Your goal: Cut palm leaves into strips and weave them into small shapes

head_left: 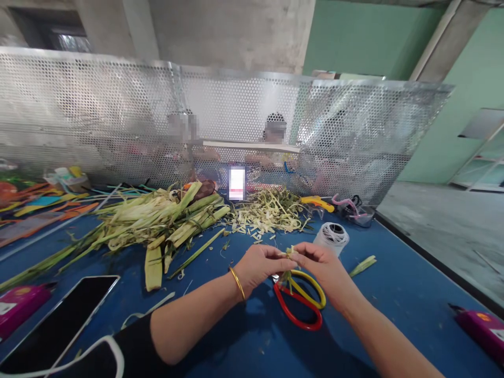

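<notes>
My left hand (263, 263) and my right hand (316, 258) meet above the blue table, fingers pinched together on a small bunch of pale green plant strips (290, 253). Thin ends of the bunch hang below my fingertips. Under the hands lie scissors (301, 315) with one red and one yellow handle loop; their blades are mostly hidden by my left hand. Just behind my right hand stands a spool of white thread (333, 236). A short green leaf piece (363, 266) rests to the right of it.
A heap of green stalks and leaves (149, 220) covers the left, with cut scraps (271, 212) beside it. A phone (66, 320) lies front left; purple cutters (482, 328) sit at both sides. A perforated metal screen (244, 105) closes the back, people beyond it.
</notes>
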A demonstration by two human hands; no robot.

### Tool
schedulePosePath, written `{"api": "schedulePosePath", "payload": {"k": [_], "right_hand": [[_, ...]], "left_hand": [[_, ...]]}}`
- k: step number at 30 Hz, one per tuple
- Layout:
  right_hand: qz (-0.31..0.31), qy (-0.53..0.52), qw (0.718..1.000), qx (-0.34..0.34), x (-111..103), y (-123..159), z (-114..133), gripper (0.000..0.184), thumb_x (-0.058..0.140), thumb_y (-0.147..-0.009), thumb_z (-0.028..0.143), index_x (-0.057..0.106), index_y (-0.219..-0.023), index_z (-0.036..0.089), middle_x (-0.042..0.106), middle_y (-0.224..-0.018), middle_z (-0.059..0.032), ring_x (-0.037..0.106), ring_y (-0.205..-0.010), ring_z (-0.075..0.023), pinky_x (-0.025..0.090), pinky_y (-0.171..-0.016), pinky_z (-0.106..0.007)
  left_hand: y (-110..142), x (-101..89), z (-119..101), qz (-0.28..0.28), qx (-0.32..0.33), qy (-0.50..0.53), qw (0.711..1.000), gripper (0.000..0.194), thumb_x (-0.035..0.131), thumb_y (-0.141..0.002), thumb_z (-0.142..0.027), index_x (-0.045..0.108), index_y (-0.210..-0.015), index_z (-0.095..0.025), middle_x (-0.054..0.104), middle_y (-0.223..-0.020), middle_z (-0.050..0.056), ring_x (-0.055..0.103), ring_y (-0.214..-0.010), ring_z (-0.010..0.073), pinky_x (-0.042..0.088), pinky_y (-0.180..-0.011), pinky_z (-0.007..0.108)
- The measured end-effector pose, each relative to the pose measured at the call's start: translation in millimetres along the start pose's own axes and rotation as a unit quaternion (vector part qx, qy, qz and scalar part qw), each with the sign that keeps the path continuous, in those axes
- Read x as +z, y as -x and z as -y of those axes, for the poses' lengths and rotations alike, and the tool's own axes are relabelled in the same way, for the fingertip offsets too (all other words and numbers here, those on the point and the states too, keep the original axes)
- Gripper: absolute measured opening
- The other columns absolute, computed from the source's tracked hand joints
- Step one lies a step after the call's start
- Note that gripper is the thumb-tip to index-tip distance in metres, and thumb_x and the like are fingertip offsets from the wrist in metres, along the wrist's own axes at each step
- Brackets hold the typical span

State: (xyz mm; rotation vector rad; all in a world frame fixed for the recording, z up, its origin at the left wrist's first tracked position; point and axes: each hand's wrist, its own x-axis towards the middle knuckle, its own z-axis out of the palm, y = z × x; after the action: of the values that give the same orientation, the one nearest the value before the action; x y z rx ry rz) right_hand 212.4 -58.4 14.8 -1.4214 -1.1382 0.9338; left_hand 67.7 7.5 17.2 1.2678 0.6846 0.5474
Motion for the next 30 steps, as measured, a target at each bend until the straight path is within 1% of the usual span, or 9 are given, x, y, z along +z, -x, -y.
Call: {"api": "schedulePosePath", "payload": {"k": [3,6,9,12,16,18,22,26,30], "right_hand": [[0.003,0.002,1.0,-0.004,0,0,1,0.035,0.071,-0.062,0.05,0.066,-0.075,0.018,0.061,-0.068,0.0018,0.053,-0.066,-0.0141,0.043,-0.061,-0.025],[-0.021,0.005,1.0,-0.018,-2,0,3,0.038,0.067,-0.066,0.053,0.067,-0.082,0.019,0.064,-0.075,-0.0006,0.056,-0.074,-0.0167,0.045,-0.071,-0.028],[-0.025,0.023,0.999,-0.032,-3,-2,1,0.039,0.064,-0.069,0.054,0.066,-0.081,0.017,0.066,-0.076,-0.0025,0.057,-0.078,-0.018,0.045,-0.076,-0.03],[-0.031,0.043,0.998,-0.036,-5,-5,-3,0.039,0.062,-0.071,0.054,0.066,-0.081,0.017,0.067,-0.076,-0.0038,0.059,-0.078,-0.0191,0.045,-0.076,-0.031],[-0.104,0.115,0.987,-0.048,-4,-4,-6,0.037,0.058,-0.073,0.053,0.065,-0.069,0.017,0.065,-0.066,-0.0032,0.059,-0.069,-0.0186,0.045,-0.068,-0.03],[-0.086,0.138,0.986,-0.047,-1,-2,-7,0.039,0.056,-0.074,0.053,0.064,-0.062,0.017,0.063,-0.061,-0.0028,0.057,-0.064,-0.0176,0.044,-0.063,-0.028],[-0.007,0.157,0.986,-0.048,10,2,-11,0.032,0.058,-0.075,0.047,0.065,-0.065,0.017,0.061,-0.06,-0.0005,0.053,-0.06,-0.0154,0.041,-0.059,-0.026],[0.003,0.178,0.981,-0.082,14,2,-17,0.031,0.053,-0.08,0.04,0.059,-0.06,0.018,0.058,-0.058,0.0006,0.051,-0.06,-0.0141,0.039,-0.06,-0.025],[0.006,0.188,0.977,-0.097,14,4,-16,0.029,0.053,-0.08,0.038,0.058,-0.06,0.018,0.057,-0.058,0.0016,0.05,-0.059,-0.0133,0.038,-0.059,-0.024]], "left_hand": [[0,0.7,1,-0.005,0.005,0.01,1.0,0.023,0.079,-0.052,-0.029,0.064,-0.061,-0.014,0.057,-0.055,-0.004,0.048,-0.054,0.0075,0.039,-0.061,0.024],[-2,0.0,2,-0.026,0.004,0.043,0.999,0.026,0.08,-0.05,-0.032,0.064,-0.062,-0.014,0.059,-0.058,-0.003,0.05,-0.057,0.0086,0.04,-0.064,0.025],[-4,-1.6,3,-0.049,0.006,0.078,0.996,0.03,0.082,-0.048,-0.034,0.062,-0.06,-0.015,0.061,-0.062,-0.001,0.052,-0.061,0.0096,0.04,-0.067,0.026],[-6,-3.5,4,-0.058,0.0,0.101,0.993,0.033,0.083,-0.046,-0.035,0.06,-0.058,-0.015,0.059,-0.06,-0.002,0.052,-0.061,0.0094,0.04,-0.07,0.026],[-9,-5.1,6,-0.085,0.008,0.113,0.99,0.035,0.083,-0.044,-0.038,0.059,-0.056,-0.014,0.057,-0.058,-0.002,0.05,-0.059,0.0087,0.038,-0.069,0.025],[-10,-4.8,7,-0.102,0.01,0.124,0.987,0.036,0.083,-0.044,-0.038,0.059,-0.055,-0.015,0.057,-0.059,-0.002,0.051,-0.061,0.0092,0.037,-0.069,0.025],[-7,-2.2,8,-0.111,-0.008,0.132,0.985,0.034,0.083,-0.046,-0.038,0.066,-0.064,-0.015,0.06,-0.067,0.0,0.052,-0.068,0.0114,0.035,-0.07,0.026],[-4,-1.0,4,-0.1,-0.026,0.122,0.987,0.031,0.081,-0.051,-0.036,0.068,-0.07,-0.015,0.058,-0.067,0.0,0.05,-0.066,0.0105,0.034,-0.067,0.026],[-4,-2.0,2,-0.104,0.014,0.104,0.989,0.028,0.08,-0.052,-0.038,0.066,-0.061,-0.015,0.056,-0.061,-0.001,0.049,-0.063,0.0101,0.036,-0.068,0.026]]}}
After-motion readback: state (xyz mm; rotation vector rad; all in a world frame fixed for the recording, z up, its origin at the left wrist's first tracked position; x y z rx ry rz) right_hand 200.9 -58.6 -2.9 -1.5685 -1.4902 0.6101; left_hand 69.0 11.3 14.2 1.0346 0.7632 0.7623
